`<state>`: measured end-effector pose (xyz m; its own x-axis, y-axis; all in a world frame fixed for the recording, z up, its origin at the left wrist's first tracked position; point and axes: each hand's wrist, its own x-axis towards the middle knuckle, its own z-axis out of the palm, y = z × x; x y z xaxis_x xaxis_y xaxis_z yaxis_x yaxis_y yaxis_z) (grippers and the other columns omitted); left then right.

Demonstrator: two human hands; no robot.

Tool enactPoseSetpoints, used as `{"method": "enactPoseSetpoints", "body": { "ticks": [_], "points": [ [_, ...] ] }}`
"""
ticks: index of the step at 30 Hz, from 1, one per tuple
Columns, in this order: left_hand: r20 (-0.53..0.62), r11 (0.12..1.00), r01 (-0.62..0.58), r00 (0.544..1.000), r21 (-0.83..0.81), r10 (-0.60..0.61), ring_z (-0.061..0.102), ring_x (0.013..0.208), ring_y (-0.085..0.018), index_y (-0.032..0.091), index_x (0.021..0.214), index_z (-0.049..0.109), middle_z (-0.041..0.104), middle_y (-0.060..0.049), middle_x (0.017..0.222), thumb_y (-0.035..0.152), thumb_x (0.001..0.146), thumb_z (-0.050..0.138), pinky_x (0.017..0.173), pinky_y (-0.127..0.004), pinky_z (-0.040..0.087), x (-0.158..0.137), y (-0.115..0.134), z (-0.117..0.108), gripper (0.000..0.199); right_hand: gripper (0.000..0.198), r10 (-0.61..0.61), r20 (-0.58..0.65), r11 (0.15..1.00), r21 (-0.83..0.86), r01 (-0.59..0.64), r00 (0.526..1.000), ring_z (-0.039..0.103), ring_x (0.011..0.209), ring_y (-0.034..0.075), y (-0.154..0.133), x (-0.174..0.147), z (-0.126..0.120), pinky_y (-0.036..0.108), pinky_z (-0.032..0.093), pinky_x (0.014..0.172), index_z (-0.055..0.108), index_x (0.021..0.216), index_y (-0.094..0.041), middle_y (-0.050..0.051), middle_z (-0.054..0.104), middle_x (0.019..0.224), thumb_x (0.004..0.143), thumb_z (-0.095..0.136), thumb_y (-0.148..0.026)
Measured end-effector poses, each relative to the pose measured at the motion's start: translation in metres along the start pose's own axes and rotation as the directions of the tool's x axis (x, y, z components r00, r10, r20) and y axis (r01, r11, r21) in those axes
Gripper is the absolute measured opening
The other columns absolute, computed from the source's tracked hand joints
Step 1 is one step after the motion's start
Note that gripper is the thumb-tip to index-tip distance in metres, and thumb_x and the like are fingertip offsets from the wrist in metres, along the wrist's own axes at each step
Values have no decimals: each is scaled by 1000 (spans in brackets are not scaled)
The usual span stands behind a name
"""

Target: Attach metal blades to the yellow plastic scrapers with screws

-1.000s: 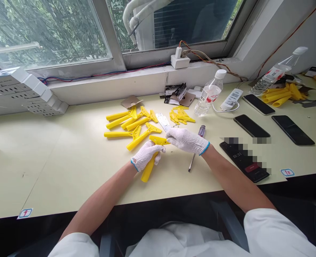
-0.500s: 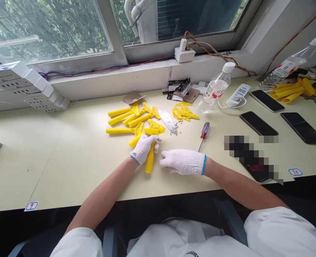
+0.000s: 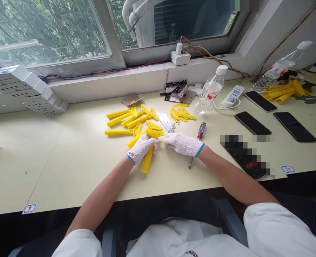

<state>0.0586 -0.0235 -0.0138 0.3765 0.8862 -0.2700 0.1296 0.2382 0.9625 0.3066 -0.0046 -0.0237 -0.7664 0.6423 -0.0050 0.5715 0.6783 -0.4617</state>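
My left hand [image 3: 142, 147], in a white knit glove with a blue cuff, is closed around a yellow plastic scraper handle [image 3: 147, 161]. Its flat triangular head points away from me and its tube end towards me. To the right, my gloved right hand [image 3: 184, 144] has its fingers curled together, just below a scatter of small screws or nuts [image 3: 171, 129]; whatever is between the fingertips is hidden. A screwdriver [image 3: 201, 131] lies partly under that hand. Beyond both hands are thin metal blades [image 3: 163, 120], loose yellow triangular plates [image 3: 181, 113] and several more yellow scraper handles [image 3: 121, 132].
A water bottle [image 3: 210, 89] stands behind, near a power strip [image 3: 232, 96]. Phones [image 3: 252, 124] lie at right, with more yellow handles [image 3: 281, 91] beyond them. Opened black packaging [image 3: 177, 90] sits by the wall. White boxes [image 3: 26, 89] are at the far left.
My right hand has moved forward, up to the small metal parts, uncovering the screwdriver's tip. My left hand keeps hold of the scraper handle, now slightly more tilted. The camera view has shifted slightly.
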Motion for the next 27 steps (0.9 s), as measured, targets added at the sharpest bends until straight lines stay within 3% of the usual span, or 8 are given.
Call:
{"method": "enactPoseSetpoints", "body": {
  "ticks": [4, 6, 8, 11, 15, 20, 24, 27],
  "points": [
    [5, 995, -4, 1000, 105, 4, 64, 65, -17, 20, 108, 69, 76, -5, 91, 24, 83, 65, 72, -34, 56, -1, 4, -8, 26, 16, 88, -59, 993, -79, -92, 994, 57, 84, 18, 12, -3, -9, 29, 42, 77, 72, 99, -14, 9, 65, 103, 105, 60, -5],
    [-3, 963, -40, 999, 266, 43, 67, 71, -18, 21, 108, 69, 79, -6, 105, 21, 84, 63, 74, -36, 59, -2, 6, -13, 25, 14, 99, -169, 993, -53, -109, 981, 59, 86, 18, 22, -5, -17, 30, 44, 80, 73, 101, -15, 9, 66, 104, 107, 61, -10],
    [-11, 851, -124, 989, 511, 150, 72, 82, -23, 22, 111, 71, 80, -8, 113, 20, 89, 62, 83, -40, 61, -2, 7, -18, 24, 15, 127, -313, 989, -36, -145, 941, 61, 89, 20, 32, -9, -25, 31, 47, 83, 76, 103, -15, 10, 68, 102, 107, 62, -13],
    [20, 581, -234, 936, 780, 351, 75, 107, -31, 25, 135, 74, 80, -11, 126, 16, 97, 58, 101, -50, 60, 0, 2, -24, 42, 19, 200, -442, 974, -4, -225, 874, 66, 94, 23, 45, -12, -31, 34, 50, 89, 79, 108, -14, 12, 73, 105, 107, 60, -14],
    [72, 394, -241, 914, 887, 399, 73, 118, -35, 27, 147, 72, 78, -13, 131, 9, 99, 55, 107, -54, 58, 5, -9, -28, 55, 21, 274, -445, 954, 12, -300, 853, 69, 102, 25, 50, -12, -29, 36, 52, 96, 80, 115, -12, 14, 77, 114, 107, 61, -16],
    [13, 227, -115, 913, 967, 407, 68, 116, -37, 28, 147, 74, 77, -15, 126, 11, 104, 49, 104, -56, 58, 11, -11, -38, 53, 18, 261, -418, 957, -3, -288, 870, 68, 103, 26, 34, -4, -19, 36, 52, 95, 79, 117, -13, 15, 75, 113, 105, 65, -18],
    [-45, 147, -23, 897, 989, 439, 63, 125, -39, 28, 146, 74, 73, -16, 136, 9, 102, 51, 106, -56, 55, 12, -10, -40, 53, 24, 240, -364, 961, -39, -272, 900, 67, 111, 29, 9, 1, -9, 37, 52, 96, 77, 124, -15, 16, 73, 121, 102, 68, -15],
    [-56, 113, 2, 879, 994, 473, 58, 137, -41, 30, 141, 75, 67, -15, 148, 9, 96, 57, 108, -58, 53, 9, -11, -33, 52, 29, 168, -334, 980, -42, -192, 928, 67, 117, 30, -9, 4, -1, 40, 53, 101, 76, 127, -17, 16, 71, 124, 99, 69, -12]
  ]
}}
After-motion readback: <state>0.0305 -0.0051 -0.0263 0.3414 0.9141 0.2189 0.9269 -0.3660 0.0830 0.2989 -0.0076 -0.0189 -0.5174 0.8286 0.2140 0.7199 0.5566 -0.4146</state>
